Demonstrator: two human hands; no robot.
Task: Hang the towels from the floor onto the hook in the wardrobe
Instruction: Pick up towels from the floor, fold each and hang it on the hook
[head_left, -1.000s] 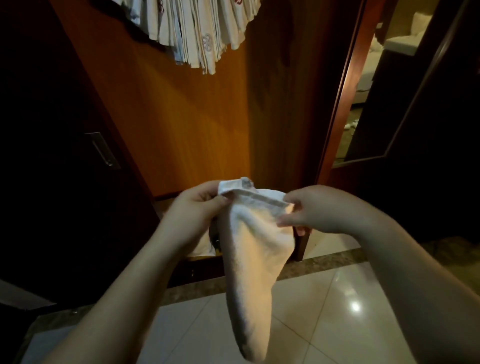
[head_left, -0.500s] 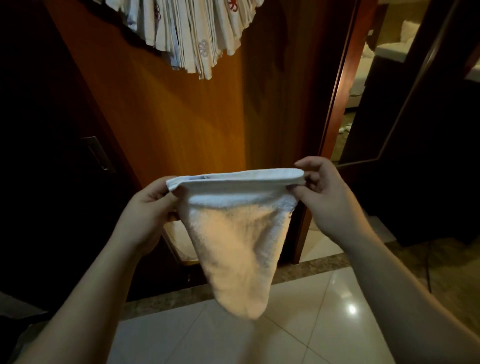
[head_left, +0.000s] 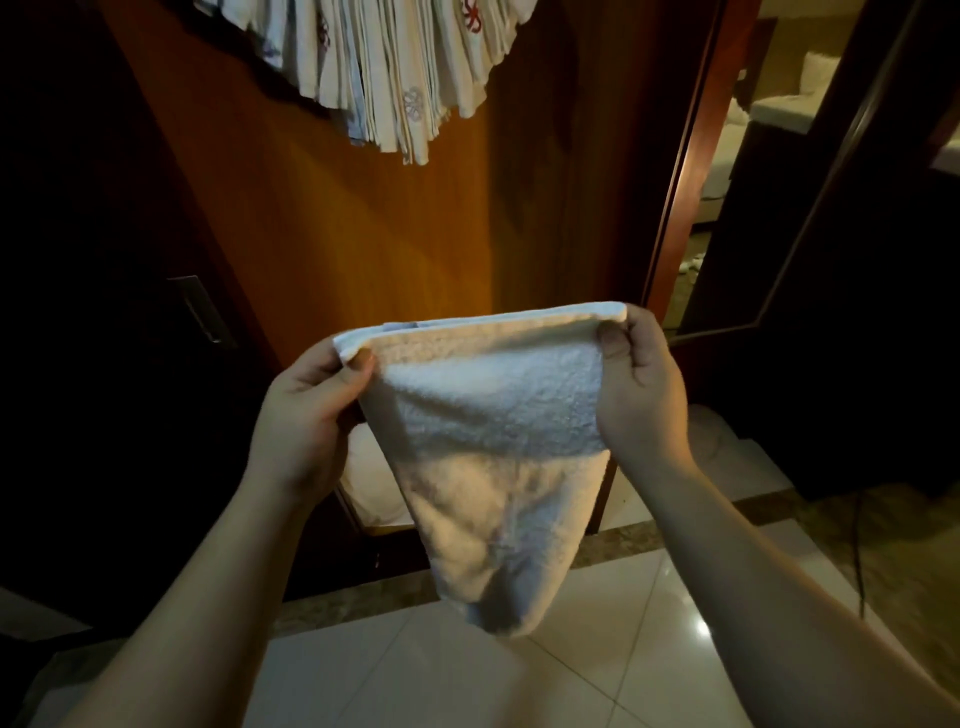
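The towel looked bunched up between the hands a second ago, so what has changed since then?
The left hand and right hand moved apart and rose, pulling the white towel from a bunched clump into a taut, spread top edge, with the rest hanging below in a point. Both hands kept pinching its upper corners throughout. The hung towels overhead stayed in place.

Open wardrobe panel (head_left: 363, 234) ahead, hanging towels (head_left: 395, 67) crowding the top

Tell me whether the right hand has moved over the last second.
Yes. The right hand, pinching the white terry towel, moved right and up, toward the reddish wooden door frame.
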